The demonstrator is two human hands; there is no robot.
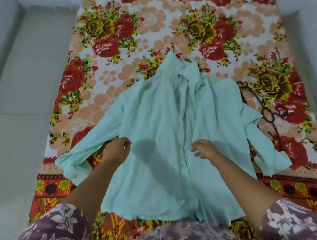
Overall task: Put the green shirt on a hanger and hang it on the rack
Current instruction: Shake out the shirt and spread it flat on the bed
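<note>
The pale green shirt (155, 131) lies front up on a floral blanket, collar away from me and both sleeves spread out. A dark wire hanger (267, 114) lies on the blanket to the right, partly under the shirt's right shoulder and sleeve. My left hand (117, 150) is at the shirt's left side, below the sleeve, with its fingers curled; whether it pinches fabric is unclear. My right hand (204, 149) hovers over the right front panel beside the button placket, fingers loosely curled and holding nothing. No rack is in view.
The floral blanket (145, 34) covers the floor ahead of me. Pale floor tiles (25, 94) run along its left side, and walls rise at both edges. My patterned sleeves and lap fill the bottom of the view.
</note>
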